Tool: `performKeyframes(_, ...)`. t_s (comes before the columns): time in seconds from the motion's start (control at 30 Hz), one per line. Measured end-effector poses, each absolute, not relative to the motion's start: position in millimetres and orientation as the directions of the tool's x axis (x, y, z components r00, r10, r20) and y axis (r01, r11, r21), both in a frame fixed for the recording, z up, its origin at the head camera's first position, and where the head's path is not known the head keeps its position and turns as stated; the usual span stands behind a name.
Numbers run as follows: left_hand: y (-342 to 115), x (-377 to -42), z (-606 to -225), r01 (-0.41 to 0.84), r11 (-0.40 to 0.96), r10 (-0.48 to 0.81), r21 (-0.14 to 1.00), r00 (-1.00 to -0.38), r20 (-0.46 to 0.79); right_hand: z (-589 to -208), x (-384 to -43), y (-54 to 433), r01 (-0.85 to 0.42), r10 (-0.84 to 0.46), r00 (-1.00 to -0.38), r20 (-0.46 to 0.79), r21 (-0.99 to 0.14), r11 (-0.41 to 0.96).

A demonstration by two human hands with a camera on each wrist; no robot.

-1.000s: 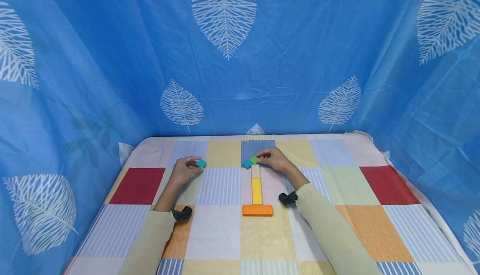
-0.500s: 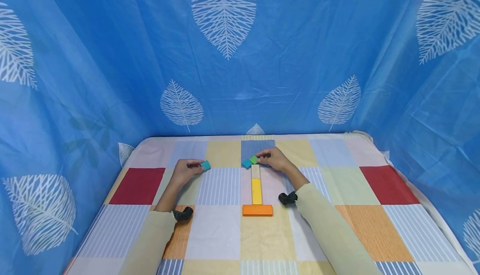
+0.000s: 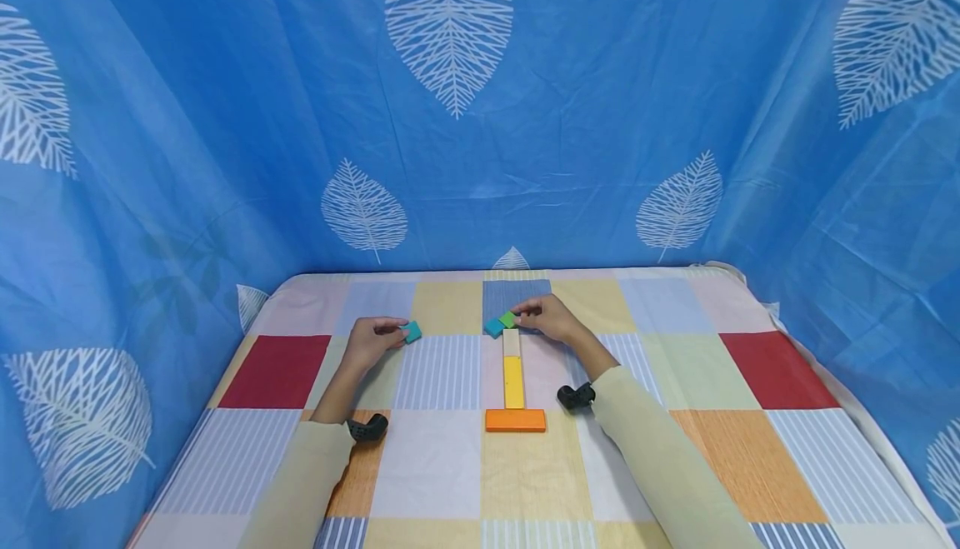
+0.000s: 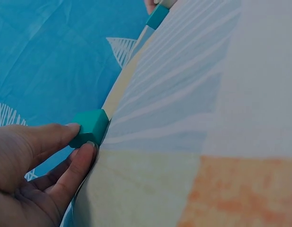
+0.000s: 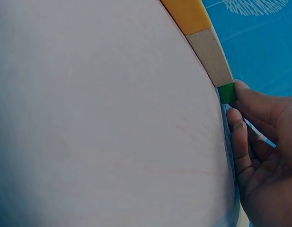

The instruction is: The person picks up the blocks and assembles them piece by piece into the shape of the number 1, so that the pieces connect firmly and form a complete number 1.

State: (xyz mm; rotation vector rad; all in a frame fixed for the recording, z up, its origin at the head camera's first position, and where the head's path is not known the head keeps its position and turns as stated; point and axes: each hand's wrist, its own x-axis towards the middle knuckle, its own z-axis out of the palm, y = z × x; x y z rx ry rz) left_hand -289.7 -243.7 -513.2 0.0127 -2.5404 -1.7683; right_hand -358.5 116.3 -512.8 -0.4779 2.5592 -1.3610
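Note:
My left hand (image 3: 371, 342) pinches a teal block (image 4: 90, 127) between thumb and fingers, at the tablecloth's left-centre. Farther right, my right hand (image 3: 550, 317) holds a small green block (image 3: 507, 320) by its right side with the fingertips. That green block sits at the far end of a plain wooden block (image 5: 209, 54), seemingly touching it. Another teal block (image 3: 492, 327) lies against the green one's left side, turned at an angle. A yellow block (image 3: 513, 382) continues the column toward me. Across its near end lies an orange block (image 3: 515, 421).
A patchwork cloth (image 3: 427, 474) covers the table. Blue leaf-print curtains (image 3: 540, 141) hang behind its far edge and along both sides. Each wrist wears a black camera, such as the left one (image 3: 367, 427).
The left hand has shifted slightly right with its teal block, which has turned a little; over the last half second it barely moves. The right hand and the laid blocks stay put.

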Motion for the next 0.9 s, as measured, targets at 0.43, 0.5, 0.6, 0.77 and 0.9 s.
performKeyframes(0.43, -240, -291, -511, 0.002, 0.271, -0.05, 0.963, -0.999, 0.016, -514, -360, 117, -0.184, -0.372, -0.928, -0.03, -0.83, 0.526)
performKeyframes(0.5, -240, -291, -509, 0.0, 0.261, -0.049, 0.965, -0.999, 0.013, -514, -360, 117, -0.186, -0.375, -0.927, -0.029, -0.832, 0.523)
performKeyframes(0.6, -238, -290, -507, 0.0, 0.248, -0.042, 0.969, -0.999, 0.011, -514, -360, 117, -0.185, -0.375, -0.927, -0.03, -0.831, 0.525)
performKeyframes(0.77, -233, -289, -509, 0.003, 0.243, -0.03, 0.97, -0.999, 0.01, -514, -360, 117, -0.175, -0.369, -0.928, -0.041, -0.83, 0.53)
performKeyframes(0.9, -228, -289, -512, 0.002, 0.227, -0.009, 0.974, -1.0, 0.004, -514, -360, 116, -0.173, -0.369, -0.929, -0.04, -0.833, 0.526)
